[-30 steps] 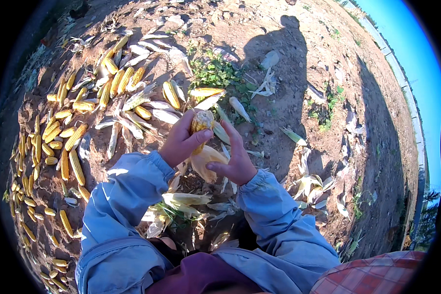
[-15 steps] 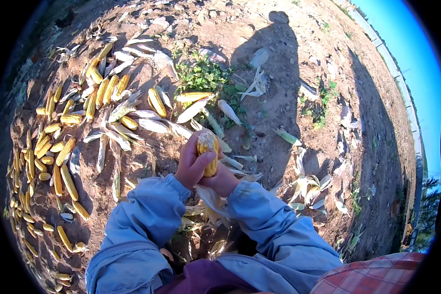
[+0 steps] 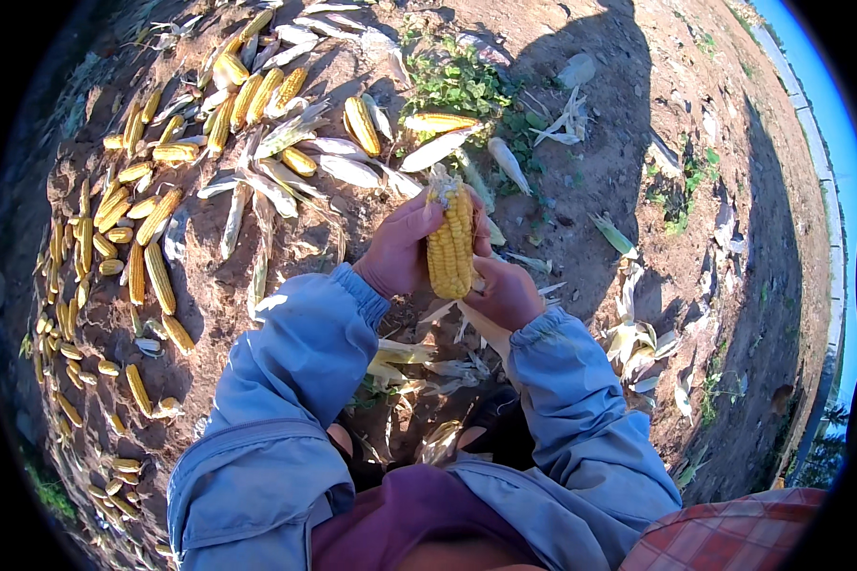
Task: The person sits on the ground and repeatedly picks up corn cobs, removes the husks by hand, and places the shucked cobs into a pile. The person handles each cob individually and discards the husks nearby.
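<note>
A yellow corn cob (image 3: pixel 450 243) stands upright between my hands, its kernels bare and a dry tuft at its tip. My left hand (image 3: pixel 402 249) wraps its left side. My right hand (image 3: pixel 506 293) grips its lower end, where pale husk leaves (image 3: pixel 481 328) hang down. Both arms wear light blue sleeves.
Many husked yellow cobs (image 3: pixel 148 247) lie in a band on the dirt to the left and far left. Pale husks and unhusked ears (image 3: pixel 352 171) lie ahead. More husks (image 3: pixel 638 343) pile at the right. A green weed patch (image 3: pixel 462 81) grows beyond. Long shadows cross the ground.
The husk has been pulled down off the cob, baring the kernels. My hands and the cob have come nearer the camera, the cob now upright.
</note>
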`<action>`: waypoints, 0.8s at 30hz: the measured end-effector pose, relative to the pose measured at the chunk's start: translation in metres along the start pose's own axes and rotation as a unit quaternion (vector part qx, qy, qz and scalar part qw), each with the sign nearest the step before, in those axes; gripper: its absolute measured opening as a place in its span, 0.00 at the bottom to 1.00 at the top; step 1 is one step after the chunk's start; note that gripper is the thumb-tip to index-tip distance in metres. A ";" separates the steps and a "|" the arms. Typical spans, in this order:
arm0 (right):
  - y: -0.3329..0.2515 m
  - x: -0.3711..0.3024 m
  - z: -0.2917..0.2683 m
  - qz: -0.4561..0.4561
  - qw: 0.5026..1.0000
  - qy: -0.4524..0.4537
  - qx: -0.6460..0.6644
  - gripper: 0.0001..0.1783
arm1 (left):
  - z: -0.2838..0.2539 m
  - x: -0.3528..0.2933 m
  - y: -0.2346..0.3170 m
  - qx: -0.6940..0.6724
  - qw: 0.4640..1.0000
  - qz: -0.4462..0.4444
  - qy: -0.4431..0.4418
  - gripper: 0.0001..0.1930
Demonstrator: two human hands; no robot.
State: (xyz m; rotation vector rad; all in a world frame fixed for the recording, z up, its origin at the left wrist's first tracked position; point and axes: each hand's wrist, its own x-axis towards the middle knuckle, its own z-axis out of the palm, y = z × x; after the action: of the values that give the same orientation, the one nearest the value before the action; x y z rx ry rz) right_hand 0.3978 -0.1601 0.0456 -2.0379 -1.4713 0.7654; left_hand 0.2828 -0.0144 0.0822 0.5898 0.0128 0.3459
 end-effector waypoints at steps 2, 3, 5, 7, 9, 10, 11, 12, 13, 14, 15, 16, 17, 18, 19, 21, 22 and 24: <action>0.020 0.000 -0.022 0.056 0.996 0.069 -0.029 0.19 | 0.008 -0.004 0.009 0.095 0.993 0.033 -0.056 0.25; 0.032 0.000 -0.035 0.087 0.990 0.090 -0.063 0.20 | 0.013 -0.006 0.014 0.140 0.986 0.049 -0.078 0.26; 0.050 -0.003 -0.055 0.174 0.974 0.133 -0.060 0.26 | 0.024 -0.010 0.022 0.158 0.982 0.053 -0.084 0.27; 0.060 -0.008 -0.066 0.113 0.947 0.235 -0.189 0.32 | 0.034 -0.014 0.027 0.218 0.971 0.077 -0.067 0.30; 0.060 -0.010 -0.072 0.075 0.928 0.293 -0.219 0.37 | 0.040 -0.014 0.034 0.275 0.951 0.110 -0.093 0.29; 0.058 -0.011 -0.073 0.066 0.934 0.296 -0.187 0.39 | 0.042 -0.015 0.037 0.304 0.938 0.126 -0.107 0.29; 0.053 -0.012 -0.073 0.052 0.938 0.305 -0.155 0.41 | 0.044 -0.015 0.040 0.351 0.917 0.148 -0.117 0.29; 0.047 -0.011 -0.072 0.022 0.942 0.308 -0.130 0.37 | 0.046 -0.014 0.043 0.396 0.894 0.168 -0.126 0.29; 0.040 -0.011 -0.071 0.043 0.958 0.279 -0.052 0.35 | 0.047 -0.014 0.045 0.432 0.871 0.193 -0.131 0.29; 0.032 -0.011 -0.069 0.053 0.965 0.257 0.027 0.34 | 0.049 -0.014 0.045 0.461 0.851 0.219 -0.123 0.27; 0.024 -0.011 -0.068 0.062 0.964 0.234 0.110 0.32 | 0.051 -0.013 0.045 0.481 0.833 0.249 -0.112 0.25; 0.016 -0.012 -0.065 0.032 0.960 0.239 0.143 0.28 | 0.052 -0.012 0.044 0.504 0.813 0.271 -0.107 0.24; 0.008 -0.013 -0.064 0.014 0.958 0.230 0.170 0.28 | 0.053 -0.012 0.044 0.519 0.797 0.294 -0.098 0.24; 0.001 -0.015 -0.062 0.002 0.956 0.215 0.197 0.28 | 0.054 -0.011 0.043 0.536 0.780 0.309 -0.093 0.24; -0.006 -0.018 -0.061 -0.009 0.951 0.199 0.237 0.28 | 0.054 -0.010 0.042 0.553 0.762 0.325 -0.089 0.24; -0.019 -0.022 -0.059 -0.051 0.941 0.184 0.278 0.31 | 0.054 -0.010 0.040 0.592 0.734 0.327 -0.066 0.25; -0.024 -0.024 -0.059 -0.071 0.936 0.174 0.297 0.32 | 0.053 -0.010 0.038 0.610 0.719 0.328 -0.054 0.25; -0.034 -0.026 -0.058 -0.095 0.924 0.160 0.334 0.36 | 0.051 -0.010 0.034 0.641 0.695 0.322 -0.049 0.25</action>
State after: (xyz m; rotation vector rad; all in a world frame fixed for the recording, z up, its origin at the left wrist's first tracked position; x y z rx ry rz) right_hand 0.4093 -0.1800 0.1141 -1.3964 -1.0133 0.6888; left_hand 0.2684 -0.0192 0.1426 2.0490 -0.0658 1.0113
